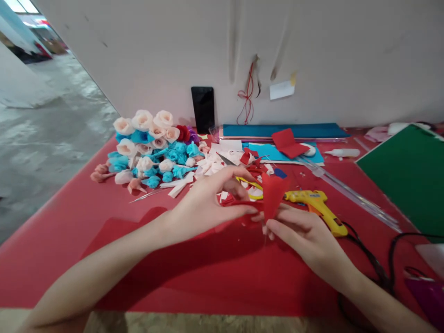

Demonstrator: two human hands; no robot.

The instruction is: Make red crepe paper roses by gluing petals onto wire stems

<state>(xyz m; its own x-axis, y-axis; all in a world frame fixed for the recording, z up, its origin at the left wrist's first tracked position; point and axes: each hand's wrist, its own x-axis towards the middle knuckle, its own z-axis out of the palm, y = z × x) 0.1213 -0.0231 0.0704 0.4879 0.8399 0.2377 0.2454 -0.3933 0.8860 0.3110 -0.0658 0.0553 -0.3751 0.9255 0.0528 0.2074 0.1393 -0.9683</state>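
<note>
**Left hand** (208, 203): forearm enters from the lower left, palm turned inward, wrist low over the red counter (69, 217). Thumb and forefinger curl together, pinching the left edge of the red paper piece (272, 194).

**Right hand** (305, 233): forearm enters from the lower right, back of the hand up. The fingers (277, 226) are pressed together, pinching the paper's lower tip.

**Red paper piece**: held between both hands, just above the counter. Tapered shape, broad end up, narrow end down at the right fingers. Long axis close to upright.

**Yellow glue gun** (319, 208): lies on the counter just beyond the right fingers, nozzle end toward them. A black cord (367, 259) trails off to the right.

**Yellow-handled scissors** (248, 185): just behind the left fingers, partly hidden.

**Paper roses** (149, 148): a heap of pink, white and blue, well beyond the left fingers and to their left.

**Green sheet** (409, 175): flat on the counter, well to the right of the right fingers.

**Blue sheet** (284, 130) and **black phone** (203, 108): far beyond both hands, at the wall; the phone leans upright.
</note>
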